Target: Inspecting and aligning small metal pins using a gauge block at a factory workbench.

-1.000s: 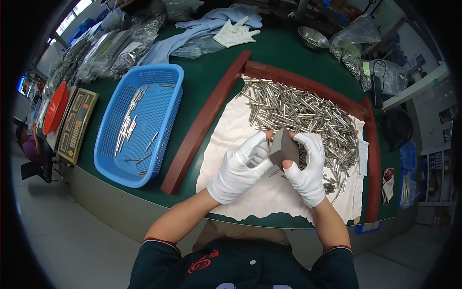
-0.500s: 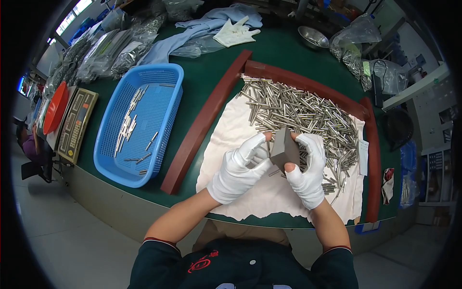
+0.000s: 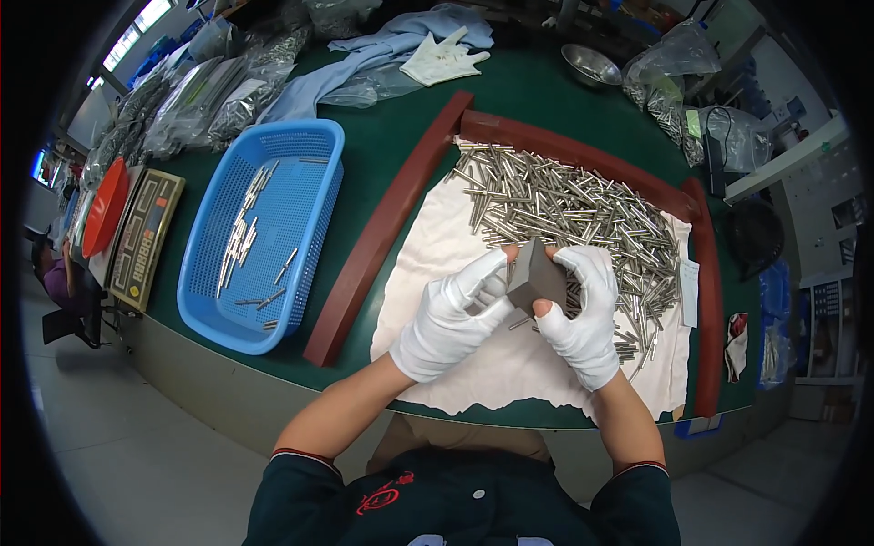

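A grey rectangular block (image 3: 539, 275) is held up, tilted, over the cream cloth (image 3: 492, 371). My left hand (image 3: 449, 320), in a white glove with bare fingertips, is closed at the block's left side. Whether a pin also sits between its fingers is hidden. My right hand (image 3: 585, 320), gloved the same way, grips the block from the right, with the bare thumb on its near edge. Just beyond and beneath the hands lies a heap of short shiny metal pins (image 3: 564, 200). A few more pins show under the block.
A dark red wooden frame (image 3: 387, 237) borders the cloth. To the left stands a blue perforated basket (image 3: 323, 218) with several pins; further left are a scale (image 3: 146, 238) and a red bowl (image 3: 105, 214). At the back lie a white glove (image 3: 444, 60) and a metal bowl (image 3: 590, 65).
The block has tilted slightly and shifted a little to the left between my hands. My right thumb has moved slightly along its near edge. The pins and basket look unchanged.
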`<act>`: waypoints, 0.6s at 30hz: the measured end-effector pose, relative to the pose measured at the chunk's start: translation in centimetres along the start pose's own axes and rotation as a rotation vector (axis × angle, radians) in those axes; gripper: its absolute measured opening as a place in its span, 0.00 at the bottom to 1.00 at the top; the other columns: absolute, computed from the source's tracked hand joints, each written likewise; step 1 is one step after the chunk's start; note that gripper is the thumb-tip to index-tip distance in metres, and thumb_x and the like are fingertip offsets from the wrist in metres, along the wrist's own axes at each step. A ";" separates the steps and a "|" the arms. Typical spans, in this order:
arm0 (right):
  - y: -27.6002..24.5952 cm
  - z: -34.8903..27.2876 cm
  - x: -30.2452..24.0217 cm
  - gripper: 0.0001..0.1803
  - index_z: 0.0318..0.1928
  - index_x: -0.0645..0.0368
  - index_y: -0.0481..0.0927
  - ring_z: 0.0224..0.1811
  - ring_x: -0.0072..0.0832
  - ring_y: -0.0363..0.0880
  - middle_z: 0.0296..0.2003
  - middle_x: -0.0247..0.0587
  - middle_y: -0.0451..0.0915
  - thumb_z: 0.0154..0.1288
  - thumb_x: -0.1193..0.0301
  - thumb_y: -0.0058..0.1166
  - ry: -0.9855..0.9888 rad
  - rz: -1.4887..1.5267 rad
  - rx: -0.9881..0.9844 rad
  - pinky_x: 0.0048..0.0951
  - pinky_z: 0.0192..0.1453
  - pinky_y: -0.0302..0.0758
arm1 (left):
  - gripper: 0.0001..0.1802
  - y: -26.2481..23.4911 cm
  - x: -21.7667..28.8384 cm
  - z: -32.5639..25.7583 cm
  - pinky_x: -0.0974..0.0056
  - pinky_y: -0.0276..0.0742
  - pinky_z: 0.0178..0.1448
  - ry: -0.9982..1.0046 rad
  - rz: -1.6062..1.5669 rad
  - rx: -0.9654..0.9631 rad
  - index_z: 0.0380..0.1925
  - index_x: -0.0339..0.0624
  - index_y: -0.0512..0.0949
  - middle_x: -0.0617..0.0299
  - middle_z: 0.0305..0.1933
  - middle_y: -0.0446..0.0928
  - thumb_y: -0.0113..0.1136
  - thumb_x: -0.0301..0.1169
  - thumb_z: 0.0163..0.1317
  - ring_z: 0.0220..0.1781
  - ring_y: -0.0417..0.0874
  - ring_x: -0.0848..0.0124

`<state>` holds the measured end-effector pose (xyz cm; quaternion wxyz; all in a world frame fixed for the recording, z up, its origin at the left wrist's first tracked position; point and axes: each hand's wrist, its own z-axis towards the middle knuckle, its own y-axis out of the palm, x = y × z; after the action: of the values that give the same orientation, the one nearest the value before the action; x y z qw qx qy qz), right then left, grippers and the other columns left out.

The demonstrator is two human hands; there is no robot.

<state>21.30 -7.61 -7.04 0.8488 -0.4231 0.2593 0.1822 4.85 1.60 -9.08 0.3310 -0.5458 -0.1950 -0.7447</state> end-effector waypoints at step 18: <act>-0.2 0.1 0.4 0.27 0.44 0.60 0.75 0.45 0.39 0.70 0.42 0.41 0.76 0.42 0.61 0.66 0.035 -0.080 0.082 0.38 0.51 0.67 | 0.36 -0.7 2.6 1.4 0.74 0.78 0.36 -0.510 -0.401 0.004 0.67 0.34 0.56 0.63 0.29 0.77 0.59 0.19 0.59 0.31 0.80 0.79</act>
<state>21.80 -7.62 -7.08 0.8672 -0.4013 0.2645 0.1301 4.86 2.31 -6.14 0.1192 -0.6648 -0.3769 -0.6338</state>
